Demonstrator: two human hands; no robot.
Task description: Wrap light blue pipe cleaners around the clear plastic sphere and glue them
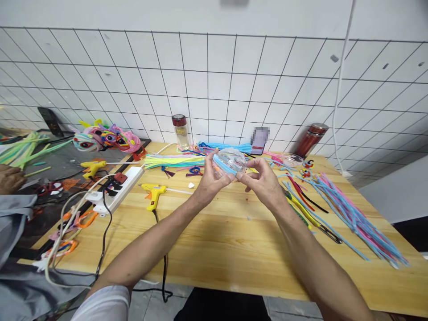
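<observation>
Above the middle of the table I hold a round, clear plastic piece with a light-blue pipe cleaner running along its near side. My left hand is closed around the plastic piece from the left, its thumb in front. On the right edge, the thumb and fingers of my right hand pinch at the end of the blue strip; the exact contact is partly hidden. A yellow glue gun lies left of my left hand. Near my right wrist are pliers with yellow-green handles.
Pipe cleaner bundles lie at the right and back. A glass bottle, phone and red thermos stand along the wall. A power strip with cords sits left, beside a co-worker's hand and colourful finished figures.
</observation>
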